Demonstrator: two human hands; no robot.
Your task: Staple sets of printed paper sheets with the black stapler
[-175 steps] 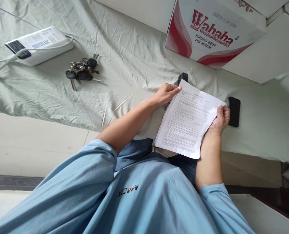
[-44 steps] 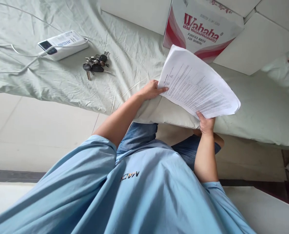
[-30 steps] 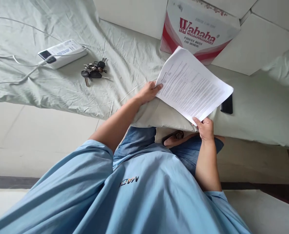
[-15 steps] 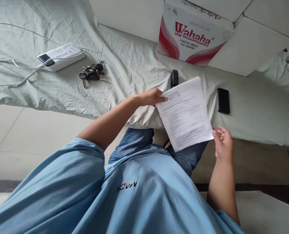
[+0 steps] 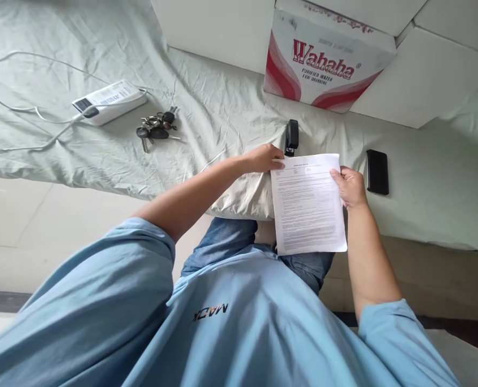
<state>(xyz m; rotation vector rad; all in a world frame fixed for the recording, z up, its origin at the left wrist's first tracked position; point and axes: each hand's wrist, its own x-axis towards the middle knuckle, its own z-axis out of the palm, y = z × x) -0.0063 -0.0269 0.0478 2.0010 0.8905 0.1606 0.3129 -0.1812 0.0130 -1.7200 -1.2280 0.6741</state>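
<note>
On the far left of the bed (image 5: 222,107), which is covered with a creased pale green sheet, a white cable (image 5: 33,110) loops across the cloth to a white power bank (image 5: 109,101) lying flat. Just to the right of it lies a bunch of keys (image 5: 156,124), apart from the power bank and well apart from the hands.

Further right, at the near edge of the bed, the left hand (image 5: 265,159) reaches in from a bare forearm; its grip pinches the top left corner of the printed sheets (image 5: 307,207). A black stapler (image 5: 291,137) lies on the sheet just beyond that hand, near the top edge of the paper; whether it touches the paper cannot be told.

The printed sheets are held flat and nearly square to the person, their upper part over the bed's edge and their lower part hanging past it above the person's jeans. The right hand (image 5: 349,185) holds the top right corner, thumb on the printed face and fingers curled behind, so its grip is pinching the paper too.

To the right of that hand a black phone (image 5: 377,172) lies face down on the bed, close to the hand but apart from it. Behind, against the white wall panels, a red and white Wahaha carton (image 5: 327,64) stands on the bed.
</note>
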